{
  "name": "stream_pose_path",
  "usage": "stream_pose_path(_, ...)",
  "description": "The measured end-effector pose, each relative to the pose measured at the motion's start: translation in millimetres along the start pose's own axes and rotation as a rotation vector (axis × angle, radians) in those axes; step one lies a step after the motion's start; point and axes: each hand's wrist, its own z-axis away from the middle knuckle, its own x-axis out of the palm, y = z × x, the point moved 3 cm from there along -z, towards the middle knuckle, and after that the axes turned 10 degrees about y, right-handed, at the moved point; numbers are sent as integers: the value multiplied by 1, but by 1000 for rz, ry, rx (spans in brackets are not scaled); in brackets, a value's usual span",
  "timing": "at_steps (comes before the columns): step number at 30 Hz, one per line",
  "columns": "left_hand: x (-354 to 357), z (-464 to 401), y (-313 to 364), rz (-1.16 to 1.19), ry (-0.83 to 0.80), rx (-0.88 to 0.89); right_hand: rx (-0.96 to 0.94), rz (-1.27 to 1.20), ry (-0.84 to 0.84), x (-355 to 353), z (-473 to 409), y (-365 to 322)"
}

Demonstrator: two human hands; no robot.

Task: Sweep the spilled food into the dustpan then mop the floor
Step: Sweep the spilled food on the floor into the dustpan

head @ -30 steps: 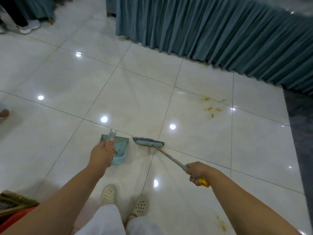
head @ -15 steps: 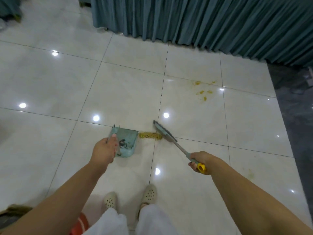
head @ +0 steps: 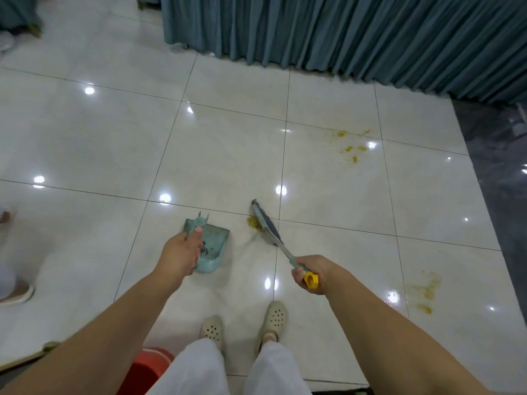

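Note:
My left hand grips the handle of a teal dustpan that rests on the white tiled floor with a few dark crumbs inside. My right hand holds the yellow-tipped handle of a grey broom, whose head stands on the floor to the right of the dustpan. A small pile of yellow spilled food lies against the broom's left side, a short gap from the pan's mouth. More yellow spots mark the tile farther right, and a smear lies at the near right.
A pleated teal table skirt runs along the far side. Dark grey flooring borders the right. A red object sits by my feet at the bottom. Another person's shoe is at the left edge.
The broom head has swung from next to the dustpan out to the right, uncovering the yellow pile beside it. The dustpan stays held in about the same place.

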Motion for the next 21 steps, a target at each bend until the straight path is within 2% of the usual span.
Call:
stream_pose_path(8, -52, -18, -3, -2, 63, 25, -70, -89, 26, 30, 33, 14)
stream_pose_path(12, -74, -25, 7, 69, 120, 26, -52, -111, 16, 36, 52, 17)
stream_pose_path(17, -94, -35, 20, 117, 170, 46, 1, -203, -136, 53, 78, 23)
stream_pose_path(21, -110, -43, 27, 73, 202, 92, 131, -359, -282, 78, 80, 26)
